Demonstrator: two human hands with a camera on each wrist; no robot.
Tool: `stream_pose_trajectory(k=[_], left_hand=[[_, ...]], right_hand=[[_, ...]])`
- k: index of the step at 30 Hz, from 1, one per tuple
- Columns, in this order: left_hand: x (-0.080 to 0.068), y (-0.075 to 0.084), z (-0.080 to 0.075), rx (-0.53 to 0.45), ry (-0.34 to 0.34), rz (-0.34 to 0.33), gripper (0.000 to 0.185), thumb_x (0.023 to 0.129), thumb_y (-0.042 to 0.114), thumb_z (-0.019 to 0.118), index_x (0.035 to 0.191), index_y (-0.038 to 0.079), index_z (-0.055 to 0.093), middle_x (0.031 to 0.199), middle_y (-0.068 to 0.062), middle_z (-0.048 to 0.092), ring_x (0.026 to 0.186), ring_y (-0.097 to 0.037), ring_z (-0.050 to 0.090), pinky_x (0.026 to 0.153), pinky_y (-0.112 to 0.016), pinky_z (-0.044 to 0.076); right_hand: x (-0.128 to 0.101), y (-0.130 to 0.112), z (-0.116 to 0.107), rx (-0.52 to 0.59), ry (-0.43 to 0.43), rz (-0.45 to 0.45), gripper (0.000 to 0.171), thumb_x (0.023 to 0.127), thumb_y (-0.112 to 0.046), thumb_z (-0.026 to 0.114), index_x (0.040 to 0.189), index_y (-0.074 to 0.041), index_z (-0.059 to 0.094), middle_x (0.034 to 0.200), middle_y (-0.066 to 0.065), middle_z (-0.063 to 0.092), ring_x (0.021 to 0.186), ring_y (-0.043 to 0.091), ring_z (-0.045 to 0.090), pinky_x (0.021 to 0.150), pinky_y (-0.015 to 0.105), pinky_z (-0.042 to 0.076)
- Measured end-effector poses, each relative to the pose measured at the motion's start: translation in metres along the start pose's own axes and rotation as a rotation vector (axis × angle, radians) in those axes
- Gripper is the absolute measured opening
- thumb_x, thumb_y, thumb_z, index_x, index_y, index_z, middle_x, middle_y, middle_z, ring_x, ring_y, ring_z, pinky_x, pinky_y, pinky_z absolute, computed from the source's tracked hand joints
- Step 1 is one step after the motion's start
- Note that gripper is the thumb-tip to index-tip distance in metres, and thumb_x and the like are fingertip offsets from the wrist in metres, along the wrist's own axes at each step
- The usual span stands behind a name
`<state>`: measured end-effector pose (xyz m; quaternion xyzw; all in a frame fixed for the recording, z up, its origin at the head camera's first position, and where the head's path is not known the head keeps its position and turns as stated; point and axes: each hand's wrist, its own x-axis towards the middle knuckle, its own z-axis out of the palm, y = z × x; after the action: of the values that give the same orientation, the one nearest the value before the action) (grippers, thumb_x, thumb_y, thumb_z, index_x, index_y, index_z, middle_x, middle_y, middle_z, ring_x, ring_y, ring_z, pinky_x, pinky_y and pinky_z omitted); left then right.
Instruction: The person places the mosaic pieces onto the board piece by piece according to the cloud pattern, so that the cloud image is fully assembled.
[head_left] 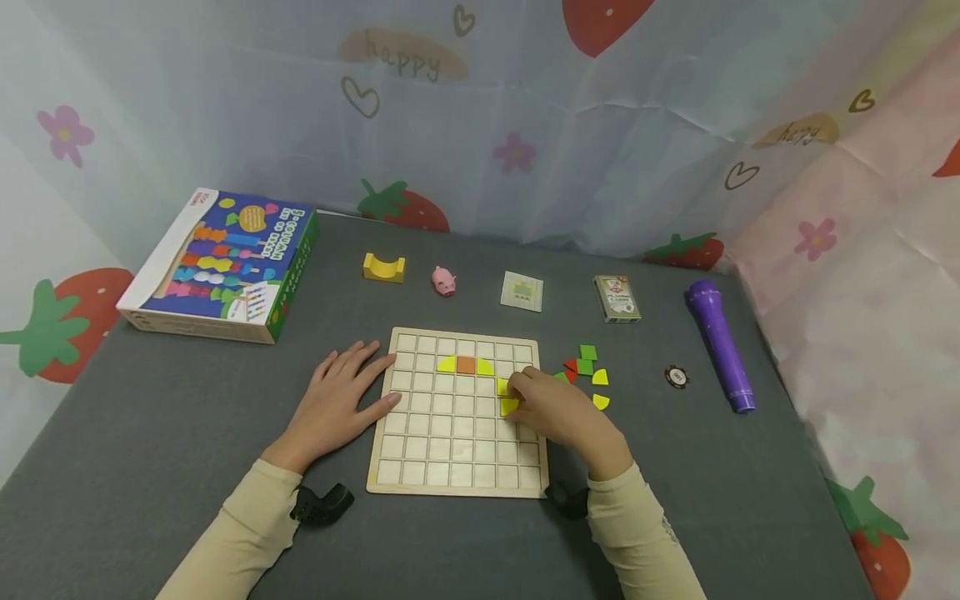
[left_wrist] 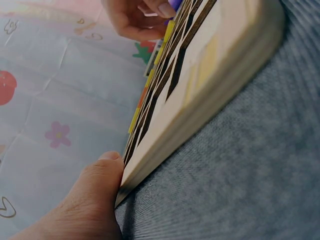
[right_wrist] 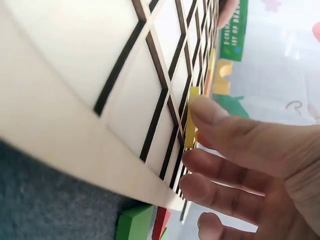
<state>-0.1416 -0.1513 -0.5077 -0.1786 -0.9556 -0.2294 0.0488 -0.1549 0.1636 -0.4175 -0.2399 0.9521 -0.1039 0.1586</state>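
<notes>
A wooden grid board (head_left: 457,492) lies on the grey table. Spread along its left edge, my left hand (head_left: 341,408) rests its fingertips and thumb on the rim. My right hand (head_left: 558,408) is over the right columns, with curled fingers at a yellow rounded tile (head_left: 509,407); the right wrist view shows its thumb on a yellow tile (right_wrist: 191,120), index finger partly hidden behind. Just above sits another yellow tile (head_left: 503,387). Farther up the grid, an orange square tile (head_left: 466,365) lies between two yellow rounded tiles, a left one (head_left: 446,364) and a right one (head_left: 485,367).
Loose green tiles (head_left: 588,352), red tiles (head_left: 571,365) and yellow tiles (head_left: 600,377) lie right of the board. Behind it are a yellow arch block (head_left: 384,268), pink pig (head_left: 443,281), paper card (head_left: 522,292), playing-card box (head_left: 617,298) and blue game box (head_left: 225,258). A purple flashlight-like tube (head_left: 722,346) and round chip (head_left: 677,377) lie rightward.
</notes>
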Motion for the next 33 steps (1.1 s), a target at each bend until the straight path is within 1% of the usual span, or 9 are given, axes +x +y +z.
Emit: stream_pose_trajectory(k=[8,15,21,25,29,33], left_hand=[[0.001,0.001,0.0,0.001,-0.003,-0.007,0.067,0.091,0.057,0.053,0.147,0.021,0.041,0.153,-0.012,0.033,0.144,-0.032,0.022,0.115,-0.057,0.013],[0.0,0.001,0.0,-0.001,-0.006,-0.008,0.067,0.092,0.057,0.053,0.147,0.021,0.041,0.153,-0.012,0.033,0.144,-0.033,0.022,0.115,-0.057,0.012],[0.001,0.0,0.0,0.0,-0.004,-0.006,0.067,0.092,0.057,0.053,0.147,0.022,0.041,0.153,-0.012,0.033,0.144,-0.032,0.022,0.115,-0.057,0.012],[0.001,0.0,0.0,0.0,-0.007,-0.005,0.067,0.092,0.057,0.053,0.147,0.021,0.041,0.153,-0.012,0.033,0.144,-0.032,0.021,0.115,-0.057,0.012],[0.001,0.0,0.0,-0.003,-0.008,-0.005,0.067,0.092,0.057,0.053,0.147,0.021,0.041,0.153,-0.012,0.033,0.144,-0.032,0.021,0.115,-0.057,0.012],[0.001,0.001,0.0,-0.003,-0.006,-0.004,0.067,0.092,0.057,0.053,0.147,0.021,0.041,0.153,-0.012,0.033,0.144,-0.033,0.022,0.115,-0.057,0.012]], right_hand=[[-0.002,0.002,0.001,-0.029,0.07,-0.061,0.019,0.085,-0.014,0.073,0.102,-0.01,0.065,0.095,0.002,0.061,0.078,0.011,0.057,0.07,0.027,0.051],[0.001,0.0,0.002,-0.051,0.072,-0.077,0.018,0.085,-0.012,0.073,0.101,-0.01,0.066,0.095,0.003,0.062,0.077,0.013,0.058,0.07,0.028,0.052],[0.003,-0.001,0.002,-0.056,0.066,-0.049,0.017,0.086,-0.012,0.072,0.101,-0.01,0.065,0.095,0.002,0.062,0.077,0.013,0.057,0.069,0.027,0.051],[0.001,0.004,-0.001,-0.037,0.067,-0.024,0.015,0.088,-0.014,0.07,0.101,-0.011,0.063,0.094,0.001,0.06,0.076,0.013,0.055,0.068,0.029,0.05],[-0.006,0.018,-0.009,0.006,0.081,0.022,0.012,0.091,-0.015,0.066,0.101,-0.01,0.062,0.092,0.001,0.058,0.074,0.013,0.052,0.065,0.03,0.047],[-0.017,0.041,-0.02,0.03,0.131,0.062,0.012,0.092,-0.013,0.064,0.103,-0.008,0.062,0.095,0.005,0.06,0.077,0.016,0.056,0.066,0.034,0.049]])
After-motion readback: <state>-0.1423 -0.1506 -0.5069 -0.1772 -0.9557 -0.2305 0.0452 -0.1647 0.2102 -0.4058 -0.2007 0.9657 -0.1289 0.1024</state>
